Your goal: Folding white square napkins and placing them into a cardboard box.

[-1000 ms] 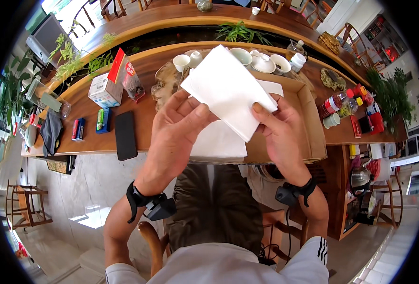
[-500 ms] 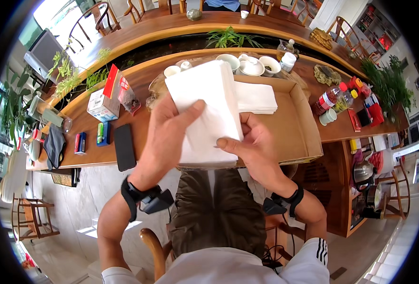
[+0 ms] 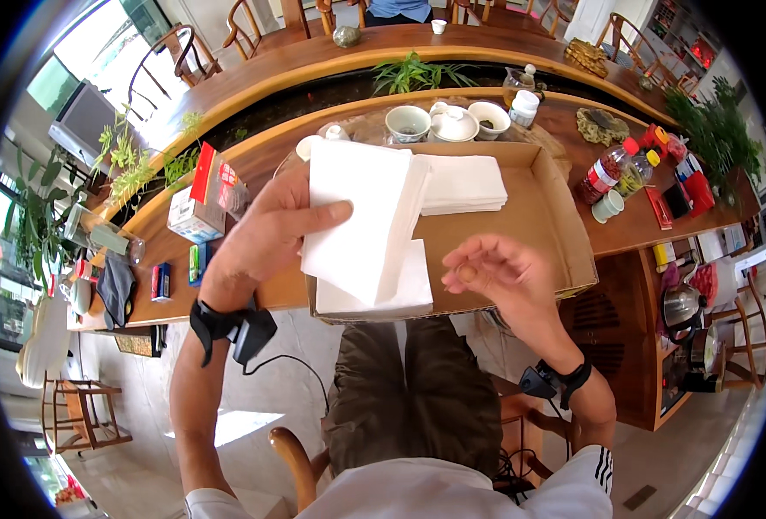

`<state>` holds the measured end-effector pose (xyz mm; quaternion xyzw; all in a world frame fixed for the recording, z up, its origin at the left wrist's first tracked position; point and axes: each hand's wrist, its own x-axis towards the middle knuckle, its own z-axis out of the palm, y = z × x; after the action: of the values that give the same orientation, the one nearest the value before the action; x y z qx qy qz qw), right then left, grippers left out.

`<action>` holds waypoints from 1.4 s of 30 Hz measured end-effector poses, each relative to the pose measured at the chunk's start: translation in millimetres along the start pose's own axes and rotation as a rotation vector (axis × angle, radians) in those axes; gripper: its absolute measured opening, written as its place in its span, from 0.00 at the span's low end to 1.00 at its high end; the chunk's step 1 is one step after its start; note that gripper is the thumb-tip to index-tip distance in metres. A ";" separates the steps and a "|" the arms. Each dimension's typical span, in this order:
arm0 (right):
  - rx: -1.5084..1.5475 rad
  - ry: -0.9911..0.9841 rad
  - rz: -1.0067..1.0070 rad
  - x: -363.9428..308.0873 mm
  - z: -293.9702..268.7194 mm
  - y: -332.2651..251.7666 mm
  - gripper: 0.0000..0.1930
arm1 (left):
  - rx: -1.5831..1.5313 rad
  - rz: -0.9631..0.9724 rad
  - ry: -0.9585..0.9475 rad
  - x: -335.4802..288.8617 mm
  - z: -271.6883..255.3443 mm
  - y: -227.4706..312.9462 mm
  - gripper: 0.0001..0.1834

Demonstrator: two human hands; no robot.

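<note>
The seemingly empty right hand [image 3: 506,275] hung loosely curled over the box [image 3: 534,221]. Over its left part, the left hand [image 3: 272,221] clamped napkins [image 3: 364,216], thumb on top, likely to keep them together; beyond lay another stack [image 3: 464,180].

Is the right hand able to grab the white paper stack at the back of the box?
Probably yes: the right hand looks empty, and only bare floor of the cardboard box shows between it and that paper stack.
</note>
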<state>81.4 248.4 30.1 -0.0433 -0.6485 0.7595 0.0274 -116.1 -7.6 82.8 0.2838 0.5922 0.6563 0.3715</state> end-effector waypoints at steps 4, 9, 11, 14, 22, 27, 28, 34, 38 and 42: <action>0.028 0.022 -0.120 2.2 9.2 -4.3 0.32 | -0.017 0.067 0.013 5.7 33.3 -0.8 0.26; 0.049 0.102 -0.316 9.9 9.0 -11.4 0.47 | 0.314 0.352 0.172 15.0 89.7 -16.6 0.26; 0.068 0.137 -0.277 4.1 6.5 -17.4 0.48 | 0.548 0.368 0.180 15.3 104.5 -16.2 0.22; 0.071 0.198 -0.299 -3.8 0.3 -21.9 0.36 | 0.522 0.411 0.181 26.2 119.3 -24.4 0.20; -0.253 0.275 -0.169 -1.4 -60.7 -11.9 0.18 | 0.438 0.189 0.221 65.2 141.2 -64.3 0.20; -0.175 0.231 -0.146 4.8 -72.4 5.1 0.18 | 0.386 0.210 0.292 75.8 159.8 -88.2 0.21; -0.158 0.225 -0.128 5.8 -73.9 5.5 0.18 | 0.389 0.207 0.290 74.1 161.1 -87.1 0.21; -0.350 0.116 0.010 11.8 -81.0 3.3 0.21 | 0.266 0.071 0.253 74.2 155.5 -91.8 0.26; -0.485 0.093 0.033 16.5 -85.9 7.3 0.19 | 0.266 0.106 0.290 75.9 151.7 -107.1 0.27; -0.530 0.157 -0.041 15.7 -84.2 4.9 0.16 | 0.228 0.038 0.304 69.8 153.0 -92.5 0.29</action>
<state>74.4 331.8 11.8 -0.0945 -0.8212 0.5569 0.0809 -17.0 138.6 7.7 0.2328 0.7065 0.6273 0.2307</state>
